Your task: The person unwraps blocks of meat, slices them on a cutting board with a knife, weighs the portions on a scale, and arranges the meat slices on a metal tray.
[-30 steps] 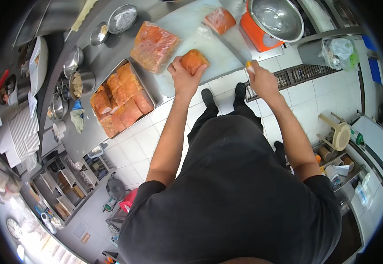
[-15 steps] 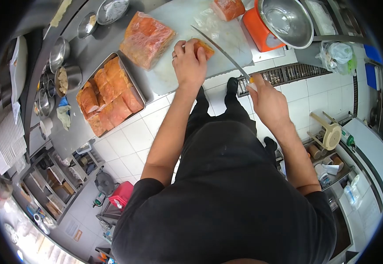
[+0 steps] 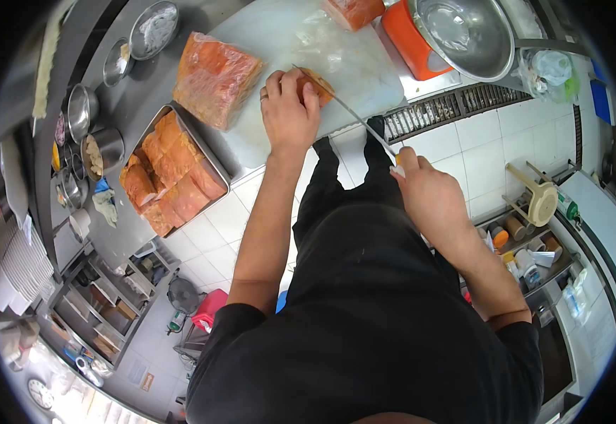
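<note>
My left hand [image 3: 291, 116] presses its curled fingers on a small orange-brown piece of meat [image 3: 318, 86] on the white cutting board [image 3: 251, 148]. In my right hand [image 3: 431, 196] is the handle of a long, thin knife [image 3: 361, 121]. Its blade lies across the piece, close to my left fingertips; whether it has cut in, I cannot tell. A large plastic-wrapped slab of meat [image 3: 214, 78] rests left of my left hand. Another block of meat [image 3: 354, 10] sits at the far edge of the board.
A metal tray [image 3: 205, 145] of several meat pieces stands at the left. Metal bowls [image 3: 154, 32] and a pot [image 3: 106, 148] line the counter. An orange scale [image 3: 407, 42] carries a large steel bowl [image 3: 488, 56] at the right. The counter's near edge borders the tiled floor.
The knife has moved left, from beside the meat piece to across it, its tip now near my left fingers. The whole view has shifted slightly.
</note>
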The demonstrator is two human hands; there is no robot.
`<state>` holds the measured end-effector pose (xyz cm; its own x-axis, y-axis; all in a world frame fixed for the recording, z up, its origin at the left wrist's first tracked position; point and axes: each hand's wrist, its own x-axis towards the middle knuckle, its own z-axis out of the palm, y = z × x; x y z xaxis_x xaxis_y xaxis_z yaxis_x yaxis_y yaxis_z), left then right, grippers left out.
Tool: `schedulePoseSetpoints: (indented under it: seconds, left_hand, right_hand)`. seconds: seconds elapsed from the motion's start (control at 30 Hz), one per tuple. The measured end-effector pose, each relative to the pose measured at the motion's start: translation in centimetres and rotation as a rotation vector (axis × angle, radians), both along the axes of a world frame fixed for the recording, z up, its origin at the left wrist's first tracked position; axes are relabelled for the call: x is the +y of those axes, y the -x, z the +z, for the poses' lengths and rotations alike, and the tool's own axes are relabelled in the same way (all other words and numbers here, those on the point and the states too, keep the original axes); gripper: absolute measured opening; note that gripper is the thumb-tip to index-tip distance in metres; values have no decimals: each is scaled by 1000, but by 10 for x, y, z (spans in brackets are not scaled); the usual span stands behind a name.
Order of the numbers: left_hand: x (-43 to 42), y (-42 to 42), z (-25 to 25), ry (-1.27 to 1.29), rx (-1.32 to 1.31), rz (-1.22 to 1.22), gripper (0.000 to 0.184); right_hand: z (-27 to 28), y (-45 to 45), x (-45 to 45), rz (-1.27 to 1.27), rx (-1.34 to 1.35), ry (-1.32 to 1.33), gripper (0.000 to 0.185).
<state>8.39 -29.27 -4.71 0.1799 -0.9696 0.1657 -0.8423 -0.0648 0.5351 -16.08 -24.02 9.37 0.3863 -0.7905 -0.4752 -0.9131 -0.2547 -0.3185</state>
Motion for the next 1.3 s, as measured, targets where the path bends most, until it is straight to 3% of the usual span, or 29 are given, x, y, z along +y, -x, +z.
schedulePoseSetpoints:
  seconds: [0.27,0.47,0.77,1.03,1.3]
  left_hand:
    - [-1,1,-1,-9,-30,-30,30]
    - [-5,1,2,-48,-44,-14,29]
    - [-8,-2,0,-70,-31,-47,30]
    - [-11,-3,-2,-62,-46,-47,32]
    - [-9,-6,-2,-71,-9,-64,30]
  right_hand:
    - [-38,-12,-24,-10,-94,-108,23]
    - [-78,-50,-50,2,-267,58,21]
    - [-32,-24,-21,-51,-93,-93,14]
    - [-69,-50,-41,-19,-77,-94,13]
    - [-37,-47,-32,-39,-35,-158,15]
